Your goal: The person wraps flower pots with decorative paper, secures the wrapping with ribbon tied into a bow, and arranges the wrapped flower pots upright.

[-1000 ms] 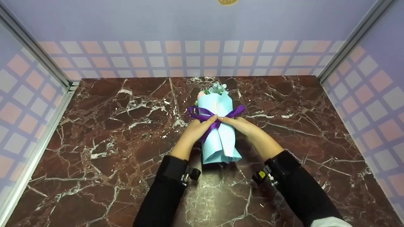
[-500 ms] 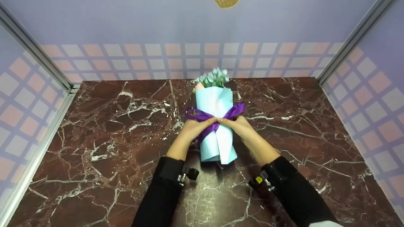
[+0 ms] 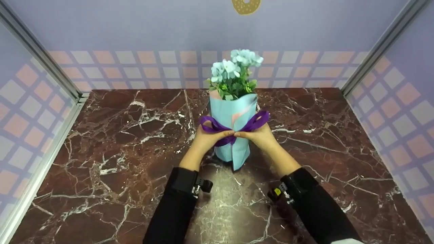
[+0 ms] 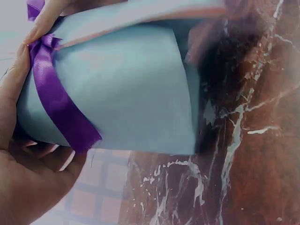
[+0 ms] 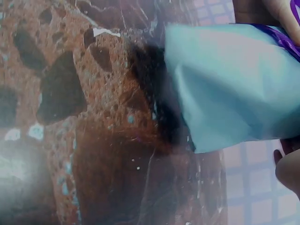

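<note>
A bouquet [image 3: 222, 106] of pale blue flowers [image 3: 225, 69] with green leaves stands nearly upright between both hands. Light blue wrapping paper [image 4: 126, 89] with a pink inner side covers its stems. Round its middle runs a purple ribbon [image 4: 61, 101] tied in a bow. My left hand [image 3: 205, 137] grips the bouquet from the left, thumb over the knot. From the other side my right hand [image 3: 262, 135] holds it, its thumb tip meeting the left one at the front. Most of the fingers go behind the paper, hidden in the head view.
Beneath is a dark red marbled table [image 3: 135, 189] with white veins. A lilac wall [image 3: 152, 27] with pink and white squares rises behind it, and similar panels stand on both sides. Wrist cameras [image 3: 205, 185] sit on black sleeves.
The bouquet has been tilted up from lying on the table to nearly upright, its flowers rising into fuller view. Both hands have kept their hold at the bow.
</note>
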The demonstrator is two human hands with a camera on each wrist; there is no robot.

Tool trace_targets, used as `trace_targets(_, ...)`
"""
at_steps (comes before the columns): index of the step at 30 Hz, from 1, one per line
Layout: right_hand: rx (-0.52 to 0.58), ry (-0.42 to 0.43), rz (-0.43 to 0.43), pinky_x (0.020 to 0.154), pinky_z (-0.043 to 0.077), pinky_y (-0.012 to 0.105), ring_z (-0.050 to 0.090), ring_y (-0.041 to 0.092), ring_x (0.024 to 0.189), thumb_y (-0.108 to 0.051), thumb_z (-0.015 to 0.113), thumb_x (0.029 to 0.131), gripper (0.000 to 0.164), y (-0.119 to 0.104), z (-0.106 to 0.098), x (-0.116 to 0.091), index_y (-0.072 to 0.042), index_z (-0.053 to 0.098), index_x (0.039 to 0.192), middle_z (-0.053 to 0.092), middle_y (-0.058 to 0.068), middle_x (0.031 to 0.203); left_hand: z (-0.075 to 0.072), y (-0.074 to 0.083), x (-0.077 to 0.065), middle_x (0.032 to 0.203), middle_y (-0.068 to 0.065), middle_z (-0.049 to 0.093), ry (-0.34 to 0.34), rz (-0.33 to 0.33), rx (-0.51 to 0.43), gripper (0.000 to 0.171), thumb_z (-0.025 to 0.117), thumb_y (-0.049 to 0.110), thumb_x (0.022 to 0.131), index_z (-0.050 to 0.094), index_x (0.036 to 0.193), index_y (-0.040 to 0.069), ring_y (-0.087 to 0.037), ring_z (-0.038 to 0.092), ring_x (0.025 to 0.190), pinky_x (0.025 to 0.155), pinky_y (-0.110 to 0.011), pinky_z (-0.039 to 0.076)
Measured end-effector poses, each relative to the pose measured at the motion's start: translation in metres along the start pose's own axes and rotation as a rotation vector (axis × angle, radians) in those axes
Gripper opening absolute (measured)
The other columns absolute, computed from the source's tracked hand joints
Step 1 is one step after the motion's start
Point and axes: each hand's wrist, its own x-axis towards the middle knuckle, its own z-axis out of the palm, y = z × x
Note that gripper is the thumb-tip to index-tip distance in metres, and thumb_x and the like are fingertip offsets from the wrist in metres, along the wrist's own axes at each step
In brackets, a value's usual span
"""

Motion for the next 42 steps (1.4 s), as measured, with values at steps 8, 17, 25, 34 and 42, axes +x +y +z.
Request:
trace_targets(8,0.096,-0.076,-0.099,0.104,0.039,0.037,0.053,0.03,0.113,0.008,0.083,0.066,0.086,-0.012,-0.002,-0.01,0.007,0.038,0.139,0.057,0.017,0.117,0.005,-0.009,0.005,0.126,-0.012,0.059,-0.039,0.154,-0.031,0.091,0.092,0.013,0.064,0.042,0.14,0.002,-0.025,0.056,0.115,0.101,-0.032,0.043)
trace_targets(17,0.01,-0.114,-0.03,0.093,0.049,0.029,0.059,0.026,0.106,0.005,0.084,0.068,0.088,-0.008,-0.006,-0.013,0.007,0.037,0.142,0.063,0.02,0.115,0.007,-0.018,0.005,0.145,-0.017,0.042,-0.058,0.181,0.096,0.107,0.092,0.019,0.063,0.031,0.149,0.003,-0.03,0.04,0.133,0.114,-0.04,0.027)
trace_targets(25,-0.084,-0.099,-0.05,0.086,0.051,0.03,0.062,0.02,0.09,0.003,0.086,0.066,0.041,0.002,-0.002,-0.016,0.009,0.066,0.102,0.068,0.007,0.093,0.009,-0.033,0.001,0.14,-0.018,0.047,-0.06,0.129,0.12,0.11,0.093,0.016,0.062,0.027,0.149,0.002,-0.032,0.043,0.131,0.112,-0.041,0.031)
trace_targets(34,-0.096,-0.091,-0.031,0.085,0.053,0.033,0.063,0.023,0.087,0.006,0.084,0.063,0.052,0.029,0.004,-0.02,0.008,0.057,0.107,0.065,0.009,0.094,0.013,-0.053,-0.002,0.133,-0.02,0.053,-0.063,0.085,0.104,0.105,0.093,0.011,0.06,0.031,0.144,-0.001,-0.034,0.048,0.126,0.11,-0.042,0.034)
trace_targets(42,-0.14,-0.054,-0.025,0.089,0.051,0.038,0.061,0.028,0.091,0.0,0.089,0.059,0.058,0.064,0.008,-0.013,0.006,0.058,0.108,0.063,0.013,0.097,0.013,-0.06,-0.002,0.117,-0.017,0.059,-0.059,0.025,0.147,0.096,0.093,0.011,0.059,0.037,0.135,0.001,-0.035,0.054,0.116,0.107,-0.044,0.037)
